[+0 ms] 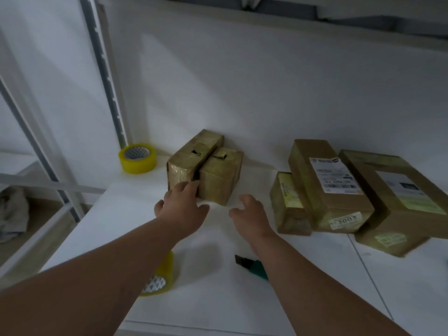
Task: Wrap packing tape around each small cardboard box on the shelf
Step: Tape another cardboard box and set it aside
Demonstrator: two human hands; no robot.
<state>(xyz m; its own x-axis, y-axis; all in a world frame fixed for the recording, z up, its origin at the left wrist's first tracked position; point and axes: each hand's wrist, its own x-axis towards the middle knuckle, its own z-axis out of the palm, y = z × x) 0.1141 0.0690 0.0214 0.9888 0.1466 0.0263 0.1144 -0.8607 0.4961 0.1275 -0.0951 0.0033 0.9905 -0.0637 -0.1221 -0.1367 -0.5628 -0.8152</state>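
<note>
Two small tape-wrapped cardboard boxes stand side by side near the back wall: the left box [191,158] and the right box [220,178]. My left hand [184,204] reaches to their near faces, its fingertips touching the left box's lower front, fingers relaxed. My right hand [249,214] hovers just right of the right box, fingers loosely spread, holding nothing. A yellow tape roll [137,158] sits at the back left. A second tape roll [158,277] lies near the front, partly hidden under my left forearm.
A stack of larger labelled boxes [332,187] fills the right side of the white shelf [213,299], with a narrow taped box [289,204] leaning beside it. A green-handled cutter [252,264] lies beneath my right forearm. A metal upright [106,76] stands at left.
</note>
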